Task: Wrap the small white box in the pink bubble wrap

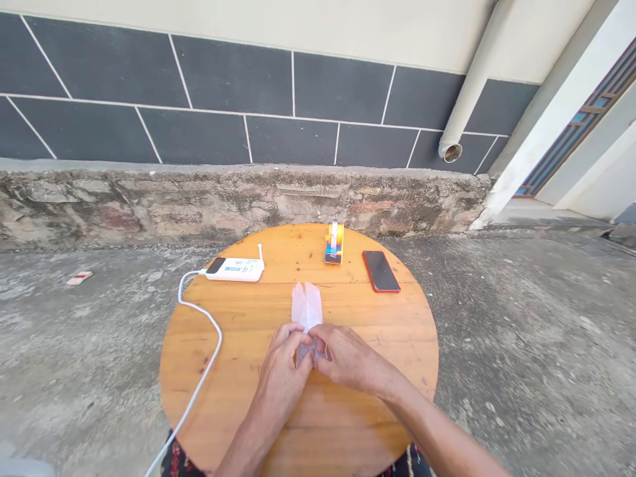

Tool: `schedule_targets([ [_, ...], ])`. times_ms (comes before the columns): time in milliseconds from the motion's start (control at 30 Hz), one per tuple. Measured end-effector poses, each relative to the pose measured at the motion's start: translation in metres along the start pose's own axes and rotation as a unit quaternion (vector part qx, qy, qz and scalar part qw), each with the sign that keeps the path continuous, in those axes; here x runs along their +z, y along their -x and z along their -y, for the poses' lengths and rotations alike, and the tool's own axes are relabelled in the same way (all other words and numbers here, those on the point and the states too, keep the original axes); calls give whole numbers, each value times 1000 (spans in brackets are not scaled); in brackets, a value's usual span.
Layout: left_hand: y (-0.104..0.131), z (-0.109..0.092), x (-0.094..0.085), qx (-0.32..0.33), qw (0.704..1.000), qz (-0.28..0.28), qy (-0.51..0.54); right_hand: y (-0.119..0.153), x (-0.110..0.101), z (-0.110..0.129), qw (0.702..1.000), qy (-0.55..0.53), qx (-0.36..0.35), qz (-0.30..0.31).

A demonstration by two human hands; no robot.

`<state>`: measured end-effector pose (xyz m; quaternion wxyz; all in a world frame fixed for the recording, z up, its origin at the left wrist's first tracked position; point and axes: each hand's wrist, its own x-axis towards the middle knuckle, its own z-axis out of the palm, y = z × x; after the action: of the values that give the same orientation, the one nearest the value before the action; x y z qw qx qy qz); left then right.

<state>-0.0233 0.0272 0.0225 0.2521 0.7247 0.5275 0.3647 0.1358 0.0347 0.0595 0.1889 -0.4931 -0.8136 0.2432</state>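
A thin, pinkish-white crinkled sheet (307, 306) lies on the round wooden table in front of me; I cannot tell if it is plastic film or tissue paper. My left hand (285, 361) pinches its near part from the left, thumb and fingers bent together. From the right, my right hand (342, 354) pinches the same part, with its fingertips close to those of the left. The sheet's ragged far end spreads out flat beyond my fingers. Some of its near end shows between my thumbs, and the rest is hidden by the hands.
At the table's (387, 344) far edge stands a small yellow and blue tape dispenser (334, 245). A phone with a red edge (381, 271) lies at right. On the left is a white device (236, 269), its white cable (213, 358) running over the near-left edge. A tiled wall (223, 73) rises behind.
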Motion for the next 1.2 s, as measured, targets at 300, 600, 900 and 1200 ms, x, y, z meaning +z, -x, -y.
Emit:
schedule_targets([
  [300,0,0,3,-1,1000,-11,-12,3,0,-2,998,-52,8,19],
  [600,-5,-4,5,-1,1000,-16,-14,4,8,4,1000,-2,1,-12],
  [900,0,-2,1,47,999,3,-8,9,0,6,999,-38,-9,14],
  [1200,-4,0,-3,63,995,6,-76,-24,-33,-23,997,36,-30,-56],
])
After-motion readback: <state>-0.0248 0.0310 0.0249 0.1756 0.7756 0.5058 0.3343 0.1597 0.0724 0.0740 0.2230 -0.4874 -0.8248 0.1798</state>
